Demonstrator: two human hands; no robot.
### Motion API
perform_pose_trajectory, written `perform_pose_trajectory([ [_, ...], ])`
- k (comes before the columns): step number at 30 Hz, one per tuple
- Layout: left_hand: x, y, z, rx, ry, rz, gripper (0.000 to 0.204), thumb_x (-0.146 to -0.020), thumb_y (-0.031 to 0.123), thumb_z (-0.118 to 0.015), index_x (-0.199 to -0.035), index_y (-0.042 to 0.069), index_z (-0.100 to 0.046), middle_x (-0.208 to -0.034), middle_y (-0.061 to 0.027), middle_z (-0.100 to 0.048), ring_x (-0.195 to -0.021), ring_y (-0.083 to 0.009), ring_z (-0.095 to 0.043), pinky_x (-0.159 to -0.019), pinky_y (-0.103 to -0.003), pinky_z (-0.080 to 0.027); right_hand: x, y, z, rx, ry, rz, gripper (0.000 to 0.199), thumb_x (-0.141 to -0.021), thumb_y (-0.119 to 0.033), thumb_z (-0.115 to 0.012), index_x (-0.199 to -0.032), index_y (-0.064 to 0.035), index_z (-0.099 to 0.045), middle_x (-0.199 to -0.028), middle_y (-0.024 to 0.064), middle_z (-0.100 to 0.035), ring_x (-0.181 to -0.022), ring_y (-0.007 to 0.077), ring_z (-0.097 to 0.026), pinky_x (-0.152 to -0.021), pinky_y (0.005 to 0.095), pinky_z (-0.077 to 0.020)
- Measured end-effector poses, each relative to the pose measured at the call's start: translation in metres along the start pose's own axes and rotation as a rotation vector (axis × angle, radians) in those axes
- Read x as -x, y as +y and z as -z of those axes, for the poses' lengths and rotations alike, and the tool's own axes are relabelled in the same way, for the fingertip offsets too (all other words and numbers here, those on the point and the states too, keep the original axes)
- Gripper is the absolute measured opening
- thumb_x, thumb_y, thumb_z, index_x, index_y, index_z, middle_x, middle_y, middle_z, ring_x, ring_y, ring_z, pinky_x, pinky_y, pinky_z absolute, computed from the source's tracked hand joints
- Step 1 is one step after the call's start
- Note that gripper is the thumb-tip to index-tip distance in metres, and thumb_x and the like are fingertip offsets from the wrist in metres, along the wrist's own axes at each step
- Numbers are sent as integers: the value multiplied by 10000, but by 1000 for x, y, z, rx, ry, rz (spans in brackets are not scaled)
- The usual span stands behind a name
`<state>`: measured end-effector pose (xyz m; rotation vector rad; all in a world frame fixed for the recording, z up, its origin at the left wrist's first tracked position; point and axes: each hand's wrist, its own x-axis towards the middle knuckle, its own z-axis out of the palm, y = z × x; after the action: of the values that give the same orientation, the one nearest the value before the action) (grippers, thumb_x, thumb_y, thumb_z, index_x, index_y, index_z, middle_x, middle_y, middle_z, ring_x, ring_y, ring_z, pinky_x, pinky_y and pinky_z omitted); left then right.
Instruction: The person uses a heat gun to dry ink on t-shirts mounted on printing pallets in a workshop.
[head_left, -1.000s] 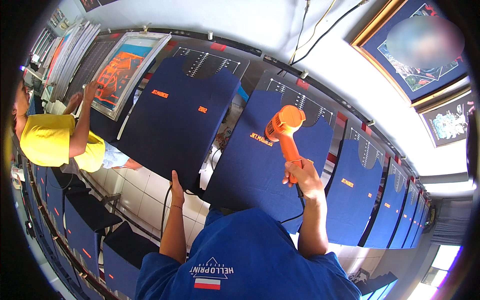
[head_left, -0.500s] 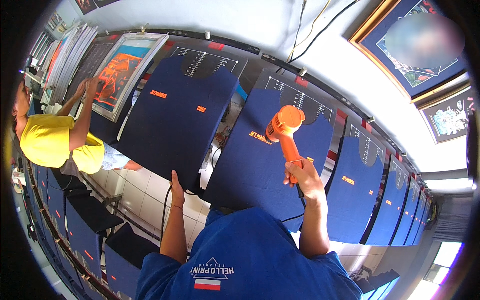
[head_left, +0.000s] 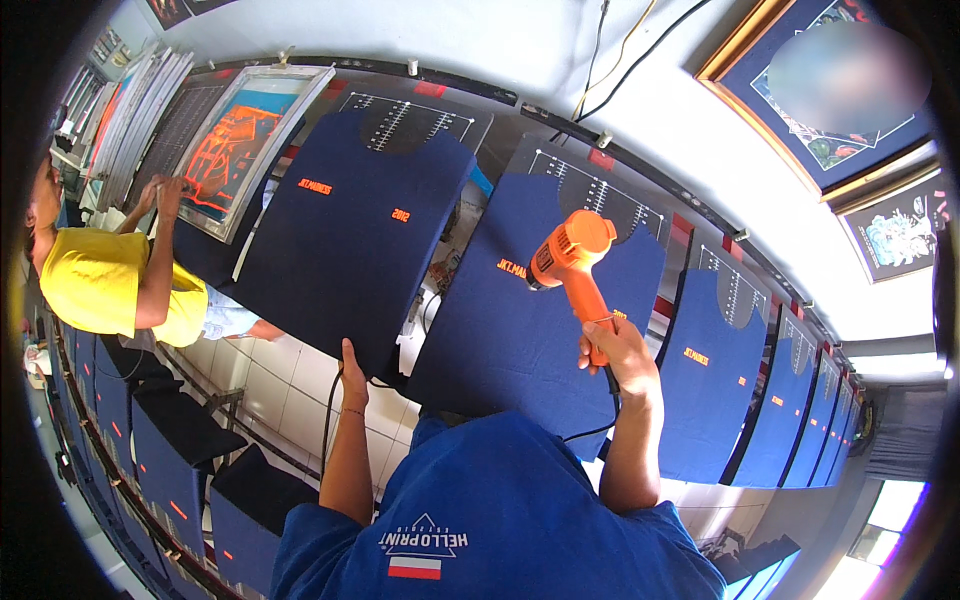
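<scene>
Right grip (head_left: pixel 627 362) wraps closed around the handle of an orange heat gun (head_left: pixel 577 250), held over a navy garment panel (head_left: pixel 500 350); its nozzle now sits slightly lower, hiding more of the orange lettering (head_left: pixel 511 268) than half a second ago. Left grip (head_left: pixel 354 382) stays at the neighbouring panel's (head_left: pixel 340 250) lower edge, its closure impossible to tell. Open fabric spreads below the gun; a narrow gap parts both panels.

Dk gray boards (head_left: pixel 418 130) w/ navy fabric pcs (head_left: pixel 350 245) atop.
</scene>
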<state>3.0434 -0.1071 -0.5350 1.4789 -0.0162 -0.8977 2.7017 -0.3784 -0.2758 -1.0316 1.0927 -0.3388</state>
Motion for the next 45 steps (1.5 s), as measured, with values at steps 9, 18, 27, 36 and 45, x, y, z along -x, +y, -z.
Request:
perform_pose_trajectory([
  [9, -1, 0, -2, 16, 25, 13, 778, -963, 594, -469, -1439, -14, -374, -1342, -141, -544, -1162, -244, -590, -976, -340, -505, 6, 5, -3, 67, 54, 34, 224, -926, -253, -634, -927, -34, -582, -713, 19, -591, -606, 121, -611, -526, 249, -445],
  [18, 3, 5, -6, 13, 11, 18, 742, -983, 571, -444, -1412, -33, -409, -1338, -143, -551, -1164, -247, -588, -1000, -334, -484, 11, 5, -1, 67, 48, 35, 209, -930, -241, -618, -932, -38, -569, -722, 21, -584, -624, 127, -615, -536, 251, -452],
  [27, 6, 8, -10, 49, -32, 1, 706, -996, 550, -437, -1387, -38, -451, -1306, -130, -579, -1152, -231, -596, -1003, -332, -477, 18, 13, 12, 4, 9, 8, 219, -923, -235, -619, -951, -25, -563, -733, 27, -592, -632, 129, -620, -540, 250, -459],
  [36, 9, 4, 1, 85, -40, -75, 683, -996, 540, -448, -1347, -43, -500, -1265, -118, -609, -1097, -225, -619, -975, -325, -488, 18, 9, -4, 25, -35, 4, 234, -924, -242, -627, -963, -17, -573, -743, 32, -602, -649, 128, -622, -562, 256, -464],
  [45, -6, -6, -11, 76, -106, -122, 738, -987, 563, -448, -1402, -47, -436, -1349, -151, -552, -1198, -264, -563, -1060, -352, -419, -12, 5, -28, -14, -160, 103, 232, -925, -253, -657, -911, -40, -566, -763, 19, -589, -653, 110, -612, -527, 239, -451],
])
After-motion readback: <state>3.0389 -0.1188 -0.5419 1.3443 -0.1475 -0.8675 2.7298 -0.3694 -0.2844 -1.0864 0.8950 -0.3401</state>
